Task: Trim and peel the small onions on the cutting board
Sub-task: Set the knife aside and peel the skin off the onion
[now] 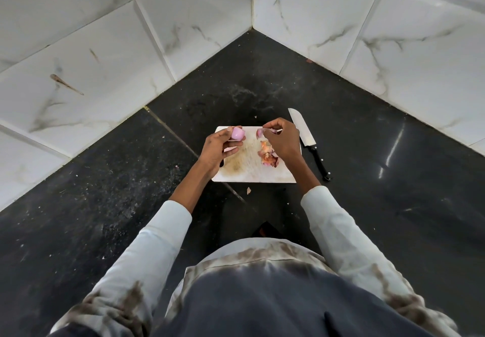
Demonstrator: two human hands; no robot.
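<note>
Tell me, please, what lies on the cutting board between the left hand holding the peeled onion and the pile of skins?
In the head view, only bare, stained cutting board lies between the left hand, holding the peeled onion, and the pile of skins.

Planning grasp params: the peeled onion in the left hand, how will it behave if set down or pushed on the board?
The peeled onion looks rounded, so it would probably roll on the cutting board. Its glossy bare surface suggests it is slippery. The left hand holds it in its fingertips, so it is likely light and firm.
</note>
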